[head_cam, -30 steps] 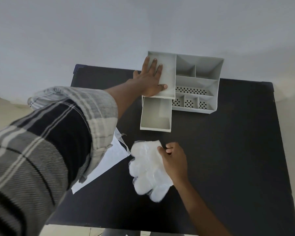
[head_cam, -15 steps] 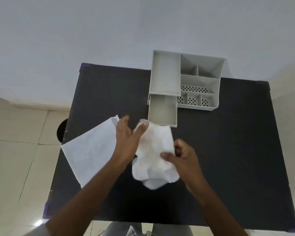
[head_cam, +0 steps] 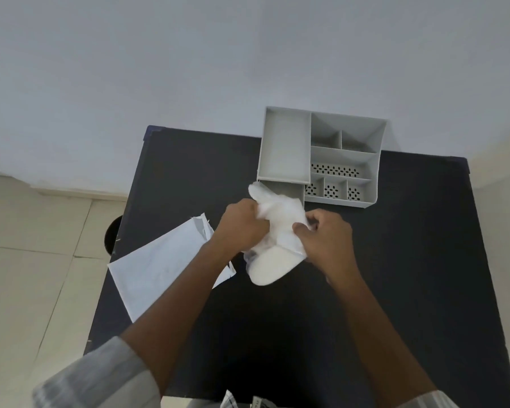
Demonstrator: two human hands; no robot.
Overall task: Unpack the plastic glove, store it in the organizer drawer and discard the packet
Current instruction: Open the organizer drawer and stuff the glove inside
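Observation:
A crumpled translucent white plastic glove [head_cam: 273, 234] is bunched between both hands, just above the black table. My left hand [head_cam: 242, 225] grips its left side and my right hand [head_cam: 324, 237] pinches its right side. The glove's top end lies over the front of the pulled-out drawer [head_cam: 295, 191] of the grey organizer [head_cam: 345, 157], and most of the drawer is hidden behind the glove and hands. The torn white packet [head_cam: 159, 266] lies flat on the table to the left, partly under my left forearm.
The black table [head_cam: 409, 275] stands against a pale wall, with the organizer at its far edge. A dark round bin [head_cam: 112, 237] shows on the tiled floor past the table's left edge.
My left hand left the organizer top and came to the glove. Both hands lifted and bunched the glove and carried it toward the open drawer.

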